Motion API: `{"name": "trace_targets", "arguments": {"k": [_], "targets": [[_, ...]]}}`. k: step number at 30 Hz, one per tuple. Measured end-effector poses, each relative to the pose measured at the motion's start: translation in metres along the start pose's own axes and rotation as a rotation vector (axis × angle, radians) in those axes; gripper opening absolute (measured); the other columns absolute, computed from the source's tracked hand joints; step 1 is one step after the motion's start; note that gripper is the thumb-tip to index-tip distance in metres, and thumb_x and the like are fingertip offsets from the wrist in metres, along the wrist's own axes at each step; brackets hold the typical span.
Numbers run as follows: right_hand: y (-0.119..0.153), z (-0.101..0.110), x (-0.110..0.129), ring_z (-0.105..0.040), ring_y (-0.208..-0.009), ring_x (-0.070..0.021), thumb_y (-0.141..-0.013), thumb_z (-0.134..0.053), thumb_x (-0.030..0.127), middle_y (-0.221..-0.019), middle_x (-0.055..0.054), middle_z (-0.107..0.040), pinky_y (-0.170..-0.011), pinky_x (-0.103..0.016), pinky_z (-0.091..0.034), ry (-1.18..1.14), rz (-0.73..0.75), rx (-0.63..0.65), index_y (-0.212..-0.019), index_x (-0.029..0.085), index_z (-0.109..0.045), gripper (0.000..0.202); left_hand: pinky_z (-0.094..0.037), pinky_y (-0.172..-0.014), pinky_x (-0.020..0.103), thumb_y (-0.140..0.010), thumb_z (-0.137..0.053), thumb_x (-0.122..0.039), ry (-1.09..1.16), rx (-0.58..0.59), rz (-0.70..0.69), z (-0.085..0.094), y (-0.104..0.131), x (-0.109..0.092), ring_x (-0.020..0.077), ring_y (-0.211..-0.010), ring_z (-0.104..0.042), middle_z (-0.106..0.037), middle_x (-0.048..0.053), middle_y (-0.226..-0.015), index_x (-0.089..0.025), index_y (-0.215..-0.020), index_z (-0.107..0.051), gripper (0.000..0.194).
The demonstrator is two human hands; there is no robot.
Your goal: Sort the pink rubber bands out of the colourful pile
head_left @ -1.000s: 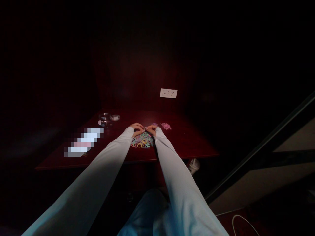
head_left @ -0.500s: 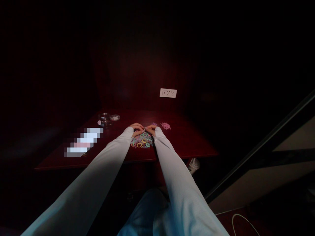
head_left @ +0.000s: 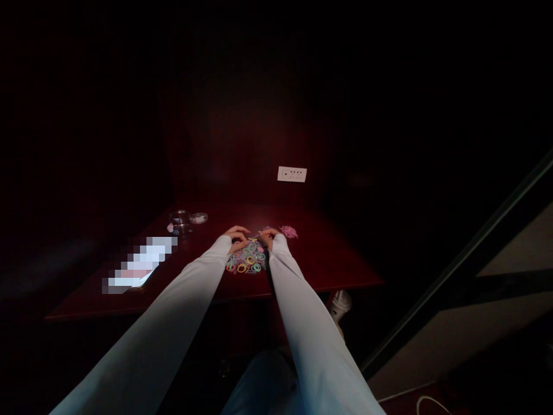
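Under the left hand [head_left: 237,237], the colourful bands [head_left: 249,259] are partly hidden.

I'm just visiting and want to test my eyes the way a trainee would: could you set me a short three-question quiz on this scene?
1. Where is the white socket? a) on the wall b) on the floor c) on a sleeve
2. True or false: the pink pile lies to the right of the multicoloured pile.
3. Which hand is nearer the clear jar?

Key: 1 a; 2 true; 3 left hand.
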State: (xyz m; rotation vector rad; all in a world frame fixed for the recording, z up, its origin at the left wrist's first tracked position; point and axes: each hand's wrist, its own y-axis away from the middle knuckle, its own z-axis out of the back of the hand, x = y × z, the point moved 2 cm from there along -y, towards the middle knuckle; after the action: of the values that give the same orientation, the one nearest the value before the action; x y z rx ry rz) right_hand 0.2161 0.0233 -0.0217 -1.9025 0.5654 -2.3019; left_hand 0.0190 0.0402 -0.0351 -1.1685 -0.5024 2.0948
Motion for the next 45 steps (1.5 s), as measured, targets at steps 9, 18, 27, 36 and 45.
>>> {"name": "trace_targets", "arguments": {"k": [9, 18, 27, 36, 45], "targets": [[-0.003, 0.018, 0.002, -0.051, -0.066, -0.0148, -0.075, -0.076, 0.036, -0.062, 0.002, -0.055, -0.067, -0.028, -0.046, -0.095, -0.146, -0.102, -0.064, 0.021, -0.060, 0.024, -0.056, -0.097, 0.042, -0.080, -0.076, -0.053, 0.039, -0.090, 0.018, -0.005, 0.000, 0.002, 0.0258, -0.103, -0.069, -0.074, 0.009, -0.111, -0.021, -0.064, -0.072, 0.035], [0.001, -0.003, -0.004, -0.049, -0.058, -0.0126, -0.064, -0.084, 0.055, -0.056, 0.003, -0.054, -0.056, -0.026, -0.039, -0.143, -0.125, 0.239, -0.065, 0.020, -0.066, 0.039, -0.057, -0.091, 0.039, -0.088, -0.071, -0.049, 0.041, -0.044, 0.005, 0.002, 0.004, -0.013, 0.0247, -0.103, -0.070, -0.074, 0.009, -0.114, -0.021, -0.075, -0.077, 0.032], [-0.003, 0.011, -0.001, -0.061, -0.076, -0.0162, -0.072, -0.078, 0.058, -0.075, -0.002, -0.070, -0.073, -0.027, -0.047, -0.173, -0.028, 0.165, -0.071, 0.020, -0.072, 0.038, -0.058, -0.079, 0.034, -0.091, -0.068, -0.053, 0.076, -0.047, 0.026, 0.002, 0.002, -0.014, 0.0225, -0.095, -0.071, -0.076, 0.011, -0.104, -0.020, -0.082, -0.080, 0.037], [0.007, -0.008, -0.004, -0.047, -0.052, -0.0106, -0.062, -0.083, 0.066, -0.058, 0.005, -0.057, -0.052, -0.024, -0.033, -0.137, -0.104, 0.308, -0.079, 0.021, -0.074, 0.049, -0.058, -0.088, 0.034, -0.091, -0.068, -0.054, 0.046, -0.044, 0.011, 0.002, 0.002, -0.018, 0.0219, -0.096, -0.071, -0.076, 0.009, -0.101, -0.023, -0.081, -0.082, 0.036], [0.012, -0.002, 0.004, -0.045, -0.052, -0.0097, -0.055, -0.084, 0.068, -0.055, 0.004, -0.054, -0.052, -0.024, -0.031, -0.137, -0.098, 0.329, -0.070, 0.019, -0.070, 0.053, -0.058, -0.089, 0.034, -0.092, -0.066, -0.054, 0.046, -0.054, 0.017, 0.002, 0.002, -0.015, 0.0213, -0.094, -0.070, -0.076, 0.009, -0.101, -0.022, -0.081, -0.082, 0.037]]}}
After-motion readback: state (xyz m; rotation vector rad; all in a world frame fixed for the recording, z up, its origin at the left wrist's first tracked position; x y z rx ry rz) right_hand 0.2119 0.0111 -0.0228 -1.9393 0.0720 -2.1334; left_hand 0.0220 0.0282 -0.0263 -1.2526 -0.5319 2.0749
